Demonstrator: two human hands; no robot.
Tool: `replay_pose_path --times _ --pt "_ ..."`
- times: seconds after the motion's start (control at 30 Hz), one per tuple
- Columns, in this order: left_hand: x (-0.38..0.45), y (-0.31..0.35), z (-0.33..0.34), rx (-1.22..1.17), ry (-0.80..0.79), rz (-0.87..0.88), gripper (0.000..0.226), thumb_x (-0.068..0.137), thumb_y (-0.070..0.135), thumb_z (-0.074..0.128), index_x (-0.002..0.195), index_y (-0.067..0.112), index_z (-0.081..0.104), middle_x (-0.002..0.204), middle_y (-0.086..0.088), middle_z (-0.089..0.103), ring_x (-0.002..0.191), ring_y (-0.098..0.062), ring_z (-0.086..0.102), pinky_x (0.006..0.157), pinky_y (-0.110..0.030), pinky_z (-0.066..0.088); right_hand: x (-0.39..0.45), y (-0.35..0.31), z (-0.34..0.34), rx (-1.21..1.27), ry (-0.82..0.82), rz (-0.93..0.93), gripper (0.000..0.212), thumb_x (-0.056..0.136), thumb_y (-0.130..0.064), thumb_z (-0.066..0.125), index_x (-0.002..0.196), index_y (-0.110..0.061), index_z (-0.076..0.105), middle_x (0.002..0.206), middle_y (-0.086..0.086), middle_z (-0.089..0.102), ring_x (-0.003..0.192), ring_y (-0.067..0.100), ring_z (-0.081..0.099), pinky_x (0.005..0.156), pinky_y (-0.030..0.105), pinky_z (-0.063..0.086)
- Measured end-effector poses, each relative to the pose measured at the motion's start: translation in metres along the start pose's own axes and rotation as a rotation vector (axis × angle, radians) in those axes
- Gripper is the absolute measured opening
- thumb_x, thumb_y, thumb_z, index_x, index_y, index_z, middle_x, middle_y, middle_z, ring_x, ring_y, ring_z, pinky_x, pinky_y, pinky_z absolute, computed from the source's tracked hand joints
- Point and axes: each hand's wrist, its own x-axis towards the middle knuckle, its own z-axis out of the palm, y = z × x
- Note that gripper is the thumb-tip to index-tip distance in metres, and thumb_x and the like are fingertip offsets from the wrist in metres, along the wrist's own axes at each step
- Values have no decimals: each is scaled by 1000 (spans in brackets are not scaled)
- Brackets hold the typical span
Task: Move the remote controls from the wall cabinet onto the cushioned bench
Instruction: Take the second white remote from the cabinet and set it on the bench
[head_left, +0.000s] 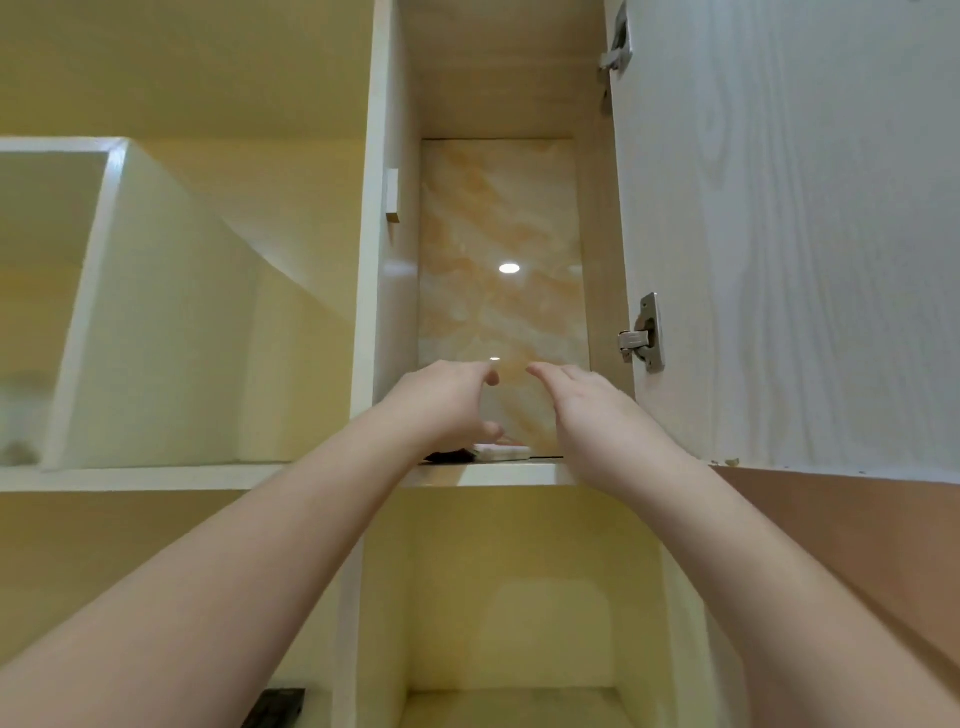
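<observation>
Lying at the shelf (498, 474) front edge, I'm seeing a white remote (503, 452) and a black remote (451, 457), both half hidden; my left hand (447, 400) and right hand (597, 410) are hovering spread, holding nothing.

The cabinet shelf (498, 474) is a pale board seen from below, so only its front edge and a sliver of its top show. A white remote (503, 452) lies flat on it near that front edge. Just left of the white remote lies a dark remote (451, 457), low and mostly hidden; whether the two touch cannot be told. Behind the white remote the shelf meets a glossy marbled back panel (498, 249). Right of it, the shelf top shows bare to the side wall.
</observation>
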Motion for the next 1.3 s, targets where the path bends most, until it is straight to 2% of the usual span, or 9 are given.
replay_pose_path --times 0.17,0.33,0.43,0.57,0.77,0.93,1.07,1.17,1.3 --pt "16 3 7 -5 -211 -107 83 77 62 62 144 23 34 142 -3 48 124 -24 49 98 -35 43 27 -9 4 99 -128 106 72 85 6 44 148 -21 22 146 8 37 130 27 39 102 41 40" --pt "22 6 17 45 -270 -135 85 76 66 59 144 22 34 139 -3 50 122 -26 51 99 -38 44 51 -19 4 135 -245 228 63 88 2 40 146 -18 28 139 12 48 116 29 54 93 38 48" --pt "23 7 24 62 -194 -140 77 75 64 59 138 23 41 131 -2 55 117 -24 54 96 -39 46 53 -20 13 118 -260 277 64 87 3 44 146 -17 28 137 14 48 114 30 53 86 36 49" --pt "23 10 29 45 -66 -111 70 77 53 66 133 16 46 125 -7 59 111 -28 57 86 -35 49 56 -16 23 189 -224 327 69 85 7 42 148 -17 24 140 12 47 117 29 52 90 35 48" --pt "19 10 26 7 12 -96 38 75 35 74 97 12 53 98 -8 61 85 -30 53 66 -31 43 58 -10 24 316 -192 368 66 88 8 35 148 -19 26 136 11 49 115 28 53 91 32 45" --pt "15 11 25 -40 129 -10 54 75 32 72 120 8 54 109 -13 65 97 -33 61 75 -33 51 55 -6 19 376 -178 439 57 93 0 35 147 -15 26 137 16 48 103 30 54 68 27 38" --pt "8 9 21 -107 215 28 60 75 28 71 126 8 47 102 -13 65 93 -34 60 78 -40 52 54 -6 12 363 -230 518 60 93 1 34 149 -11 17 134 21 48 63 21 42 48 28 31" --pt "-1 7 11 -155 243 45 69 72 30 73 131 11 43 108 -12 65 97 -33 60 81 -41 52 50 -4 8 381 -222 551 55 95 0 33 148 -6 19 135 21 48 70 23 47 57 31 39" --pt "-13 3 -7 -170 263 64 81 72 30 73 141 18 33 114 -9 64 99 -29 60 82 -40 53 47 -7 8 623 -144 564 43 93 2 37 134 -6 48 132 19 54 99 26 52 95 36 46"
